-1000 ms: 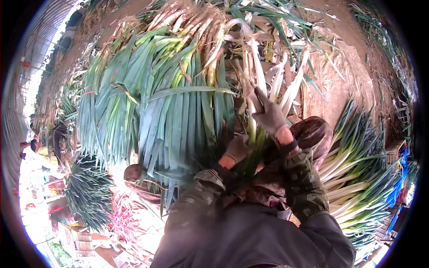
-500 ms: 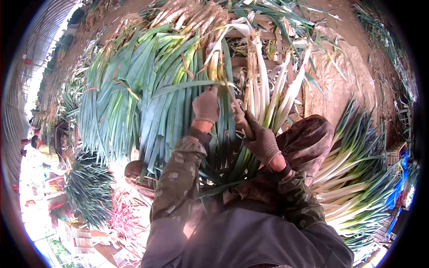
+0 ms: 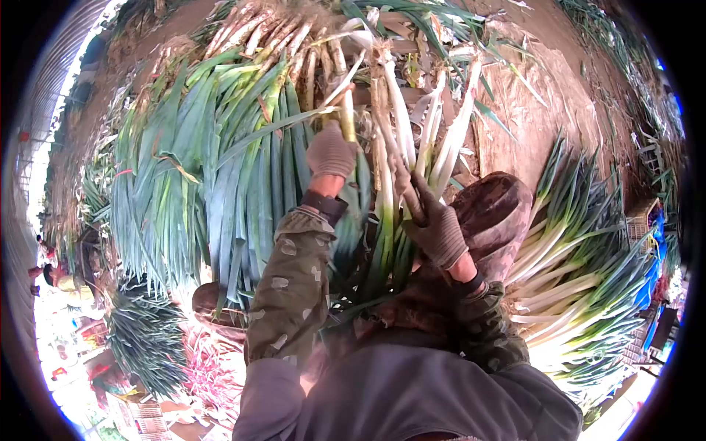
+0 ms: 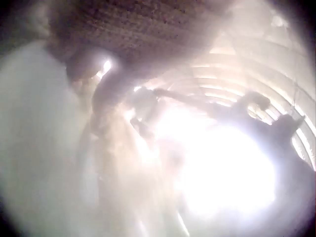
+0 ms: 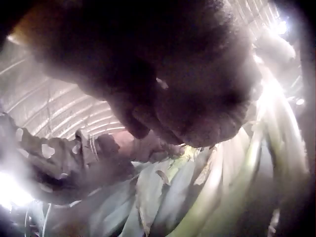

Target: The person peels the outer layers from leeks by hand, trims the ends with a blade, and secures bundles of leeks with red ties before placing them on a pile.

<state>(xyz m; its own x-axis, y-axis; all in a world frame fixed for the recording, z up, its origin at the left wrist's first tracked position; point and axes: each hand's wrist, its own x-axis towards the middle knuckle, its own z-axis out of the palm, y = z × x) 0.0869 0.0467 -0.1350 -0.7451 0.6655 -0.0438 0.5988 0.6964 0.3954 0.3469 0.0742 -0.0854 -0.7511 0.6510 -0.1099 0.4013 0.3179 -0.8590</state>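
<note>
My gloved left hand [image 3: 331,151] grips the stem of an unpeeled leek [image 3: 347,121] at the right side of a large pile of leeks [image 3: 235,147], their rooty ends turned away from me. In my gloved right hand [image 3: 439,229] is a thin brown stick [image 3: 403,180], its upper part crossing a leek stem. Just beyond that hand lie several white-stemmed leeks [image 3: 450,140]. Glare washes out most of the left wrist view, where the glove [image 4: 143,29] shows as a dark shape. The right wrist view has the glove [image 5: 197,98] dark above leek leaves [image 5: 173,187].
Peeled leeks [image 3: 559,272] lie fanned beside my right knee [image 3: 493,213]. Brown sacking [image 3: 529,110] covers the ground at the upper right. Farther left are a bundle of dark green leaves [image 3: 147,338], pinkish strands [image 3: 209,360] and a crate [image 3: 147,415].
My left hand has come up from the low leaves to the leek stem at the pile's right side. The right hand has drawn down and toward me, holding the stick. The view has shifted slightly.
</note>
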